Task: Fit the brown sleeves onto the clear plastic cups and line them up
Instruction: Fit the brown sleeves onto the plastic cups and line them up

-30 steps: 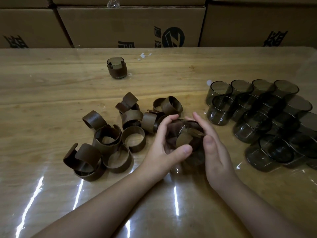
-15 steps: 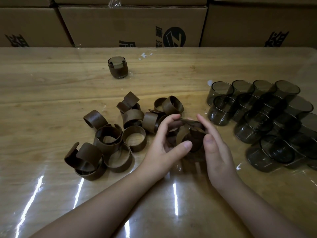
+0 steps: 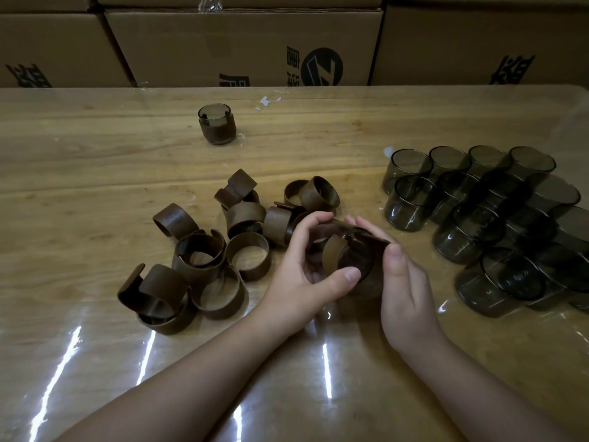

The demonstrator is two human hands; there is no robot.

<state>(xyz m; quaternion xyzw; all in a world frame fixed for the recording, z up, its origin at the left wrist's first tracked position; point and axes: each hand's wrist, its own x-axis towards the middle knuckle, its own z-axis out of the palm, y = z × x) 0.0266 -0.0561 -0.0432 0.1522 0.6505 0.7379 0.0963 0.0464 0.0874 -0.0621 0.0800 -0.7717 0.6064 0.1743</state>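
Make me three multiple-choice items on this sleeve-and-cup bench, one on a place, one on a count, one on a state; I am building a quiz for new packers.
1. Where do the bare cups stand?
A. right side of the table
B. left side of the table
C. on the boxes

2. How many finished sleeved cups stand alone at the far side of the table?
A. none
B. one
C. four

3. What are the hands doing?
A. resting flat on the table
B. both holding a cup with a sleeve partly round it
C. lifting a box

Key: 1 A, they cluster right of the loose sleeves. 2 B, a single sleeved cup stands there. 3 B, the left hand and right hand grip the held cup, its brown sleeve not yet closed.
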